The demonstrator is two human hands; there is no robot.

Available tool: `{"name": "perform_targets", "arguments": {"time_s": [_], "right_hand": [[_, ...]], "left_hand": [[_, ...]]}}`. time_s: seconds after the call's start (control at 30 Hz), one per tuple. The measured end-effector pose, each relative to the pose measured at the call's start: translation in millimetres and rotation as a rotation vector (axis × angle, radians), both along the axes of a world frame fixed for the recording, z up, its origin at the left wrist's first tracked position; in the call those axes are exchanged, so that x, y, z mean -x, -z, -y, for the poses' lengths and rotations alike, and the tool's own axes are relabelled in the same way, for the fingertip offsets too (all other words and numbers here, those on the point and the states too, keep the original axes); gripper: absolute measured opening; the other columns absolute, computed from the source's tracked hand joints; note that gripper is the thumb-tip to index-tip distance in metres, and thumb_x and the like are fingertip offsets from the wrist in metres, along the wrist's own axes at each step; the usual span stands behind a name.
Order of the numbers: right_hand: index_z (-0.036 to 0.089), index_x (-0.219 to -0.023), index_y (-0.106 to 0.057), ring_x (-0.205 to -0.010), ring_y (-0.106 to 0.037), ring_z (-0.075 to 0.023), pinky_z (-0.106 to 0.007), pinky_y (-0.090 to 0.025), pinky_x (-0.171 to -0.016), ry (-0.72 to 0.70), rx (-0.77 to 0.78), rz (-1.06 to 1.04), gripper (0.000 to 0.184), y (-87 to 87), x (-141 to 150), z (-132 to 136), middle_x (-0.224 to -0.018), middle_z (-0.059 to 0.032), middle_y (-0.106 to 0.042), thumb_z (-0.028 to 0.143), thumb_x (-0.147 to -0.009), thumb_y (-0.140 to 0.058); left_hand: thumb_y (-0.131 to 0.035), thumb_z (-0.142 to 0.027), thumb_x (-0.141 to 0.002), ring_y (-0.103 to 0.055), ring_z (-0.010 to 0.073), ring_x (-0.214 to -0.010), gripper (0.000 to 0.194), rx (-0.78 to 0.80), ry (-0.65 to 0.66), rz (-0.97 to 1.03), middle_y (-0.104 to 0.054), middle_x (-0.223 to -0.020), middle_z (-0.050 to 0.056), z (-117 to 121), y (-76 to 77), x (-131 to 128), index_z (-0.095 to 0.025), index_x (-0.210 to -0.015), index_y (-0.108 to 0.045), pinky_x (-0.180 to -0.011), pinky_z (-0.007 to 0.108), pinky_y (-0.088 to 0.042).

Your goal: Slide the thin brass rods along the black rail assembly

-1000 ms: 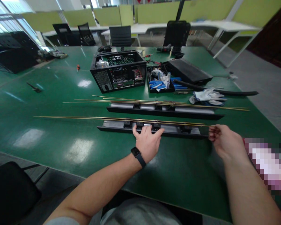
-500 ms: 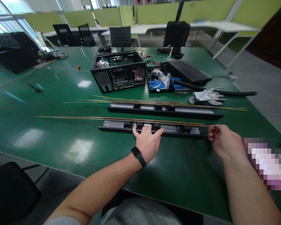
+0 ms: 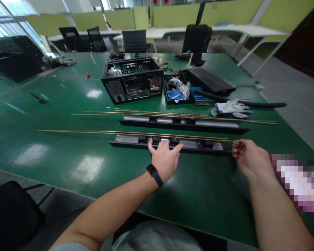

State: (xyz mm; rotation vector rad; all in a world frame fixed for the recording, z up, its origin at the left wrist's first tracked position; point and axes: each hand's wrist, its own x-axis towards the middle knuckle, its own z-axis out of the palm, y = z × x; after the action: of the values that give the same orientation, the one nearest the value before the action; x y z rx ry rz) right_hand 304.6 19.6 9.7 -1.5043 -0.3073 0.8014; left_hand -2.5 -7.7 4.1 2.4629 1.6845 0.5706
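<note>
Left hand (image 3: 165,159): spread on the long black-and-silver channel (image 3: 189,143). Right hand (image 3: 247,157), beside the channel's right end: pinching a thin gold-coloured rod (image 3: 230,141).

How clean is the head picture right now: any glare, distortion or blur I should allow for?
Head view: white glare patches on the glossy green tabletop, left of the bare left hand; same view, apparent wide-angle stretch near the edges; same view, thin gold-coloured rods look soft, hard to separate where bunched; same view, a pixelated pink-and-white patch right of the bare right hand hides detail.
</note>
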Motion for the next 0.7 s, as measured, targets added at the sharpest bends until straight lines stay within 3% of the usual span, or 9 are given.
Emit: {"name": "perform_targets", "arguments": {"time_s": [0.7], "right_hand": [[0.016, -0.072, -0.067, -0.056, -0.055, -0.0102, -0.016, -0.042, -0.043, -0.014, 0.007, 0.011, 0.011, 3.6, -4.4, 0.2, -0.074, -0.0041, -0.064, 0.013, -0.082, -0.067]], "left_hand": [[-0.065, -0.032, -0.111, -0.066, 0.0324, -0.132, 0.038, 0.004, 0.001, -0.004, -0.074, -0.142, 0.012, 0.4, -1.4, 0.7, -0.045, -0.146, -0.075, -0.128, 0.083, -0.025]]}}
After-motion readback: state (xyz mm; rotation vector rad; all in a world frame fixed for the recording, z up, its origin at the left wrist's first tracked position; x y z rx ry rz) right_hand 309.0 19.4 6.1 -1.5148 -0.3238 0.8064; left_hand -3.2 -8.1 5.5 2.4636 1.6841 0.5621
